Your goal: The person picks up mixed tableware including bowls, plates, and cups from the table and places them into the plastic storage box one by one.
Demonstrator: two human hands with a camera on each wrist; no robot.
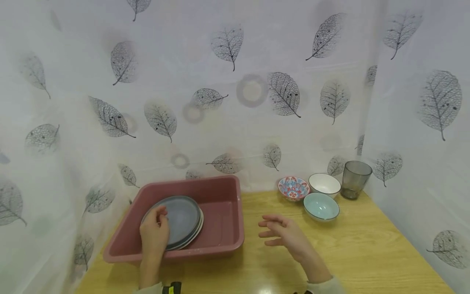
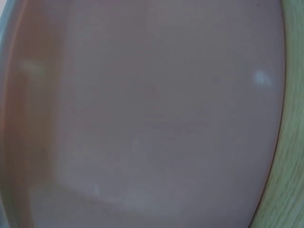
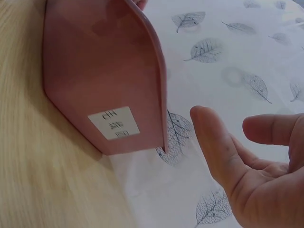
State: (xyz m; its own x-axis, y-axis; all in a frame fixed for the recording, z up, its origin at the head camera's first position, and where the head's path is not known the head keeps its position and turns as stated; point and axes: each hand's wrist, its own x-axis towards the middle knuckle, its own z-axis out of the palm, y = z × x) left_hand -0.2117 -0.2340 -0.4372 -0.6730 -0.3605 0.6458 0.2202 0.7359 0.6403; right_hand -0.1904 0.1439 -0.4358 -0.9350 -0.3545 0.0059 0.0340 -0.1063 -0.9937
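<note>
On the table [image 1: 367,249], a patterned bowl [image 1: 293,189], a white bowl [image 1: 324,183], a pale green bowl [image 1: 320,205] and a smoky glass [image 1: 355,179] cluster at the back right, before a leaf-printed sheet [image 1: 253,134], while a stack of plates [image 1: 182,216] lies inside the left part of the pink basin [image 1: 222,220]. The right hand [image 1: 288,239], fingers spread and holding nothing, is just right of the basin; the left hand [image 1: 154,232], fingers bent, covers part of the stack's left edge, so I cannot tell whether it grips a plate. The lower plates are mostly hidden beneath the grey top one, and the left wrist view shows mainly blurred pink basin wall.
</note>
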